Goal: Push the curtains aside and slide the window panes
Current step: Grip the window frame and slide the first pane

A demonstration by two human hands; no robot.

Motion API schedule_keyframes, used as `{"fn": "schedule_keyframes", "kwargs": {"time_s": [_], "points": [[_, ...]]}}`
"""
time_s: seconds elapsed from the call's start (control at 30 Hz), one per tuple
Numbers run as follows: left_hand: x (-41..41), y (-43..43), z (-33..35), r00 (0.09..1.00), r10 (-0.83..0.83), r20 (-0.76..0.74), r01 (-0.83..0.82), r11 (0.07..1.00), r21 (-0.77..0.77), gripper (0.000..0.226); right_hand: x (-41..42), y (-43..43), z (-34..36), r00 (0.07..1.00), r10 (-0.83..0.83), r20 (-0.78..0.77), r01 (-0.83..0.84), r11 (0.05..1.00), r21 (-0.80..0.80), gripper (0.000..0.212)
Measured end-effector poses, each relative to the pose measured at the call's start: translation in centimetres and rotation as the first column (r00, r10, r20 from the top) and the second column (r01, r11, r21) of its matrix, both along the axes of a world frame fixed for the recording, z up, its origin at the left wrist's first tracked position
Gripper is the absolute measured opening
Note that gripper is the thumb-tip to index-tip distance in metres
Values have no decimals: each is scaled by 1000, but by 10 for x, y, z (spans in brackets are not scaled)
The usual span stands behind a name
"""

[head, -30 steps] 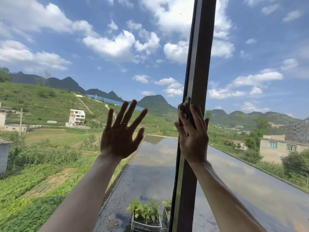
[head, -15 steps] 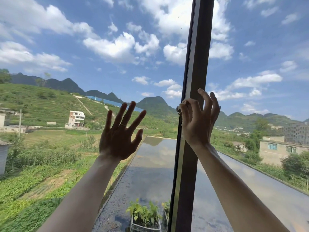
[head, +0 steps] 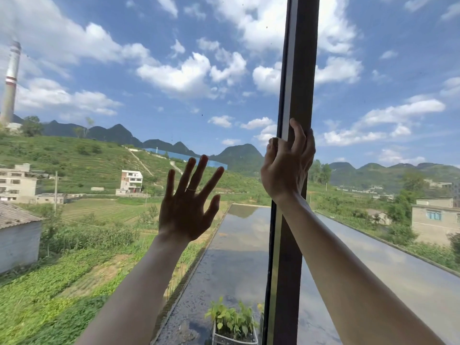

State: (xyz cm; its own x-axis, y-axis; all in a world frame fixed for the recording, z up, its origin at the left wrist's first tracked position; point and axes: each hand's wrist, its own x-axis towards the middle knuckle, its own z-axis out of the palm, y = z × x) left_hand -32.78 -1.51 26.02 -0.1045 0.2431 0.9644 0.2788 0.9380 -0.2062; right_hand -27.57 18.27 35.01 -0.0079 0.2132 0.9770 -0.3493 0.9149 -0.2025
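A dark vertical window frame post [head: 297,70] runs from top to bottom right of centre, with glass panes on both sides. My left hand [head: 186,207] lies flat against the left window pane [head: 124,83], fingers spread, a thin ring on one finger. My right hand [head: 286,165] wraps around the frame post at mid height, fingers curled over its edge. No curtain is in view.
Beyond the glass lie green fields, hills, several buildings and a wet flat roof [head: 236,257]. A crate of green plants [head: 234,322] stands on that roof just below the frame post. A tall chimney [head: 11,78] rises at far left.
My right hand has let go of the latch on the post and taken hold of the post's edge higher up. The view has shifted left, bringing the chimney into sight. The left hand stays flat on the glass.
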Motion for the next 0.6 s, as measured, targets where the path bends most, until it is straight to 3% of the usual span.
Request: {"fn": "schedule_keyframes", "kwargs": {"time_s": [0.13,0.3,0.37,0.6], "points": [[5,0,0,998,8,70,-8,1000,5,59,-1,5,-10,996,-86,32,83,993,85,37],[20,0,2,984,-10,178,11,1000,-2,60,7,7,-45,994,-37,101,23,990,138,57],[28,-6,-3,975,-39,219,42,999,-9,61,13,1,-74,992,8,123,-30,983,179,67],[69,-78,-89,905,84,417,-56,995,-79,66,33,-71,-184,892,302,336,-408,856,317,61]]}}
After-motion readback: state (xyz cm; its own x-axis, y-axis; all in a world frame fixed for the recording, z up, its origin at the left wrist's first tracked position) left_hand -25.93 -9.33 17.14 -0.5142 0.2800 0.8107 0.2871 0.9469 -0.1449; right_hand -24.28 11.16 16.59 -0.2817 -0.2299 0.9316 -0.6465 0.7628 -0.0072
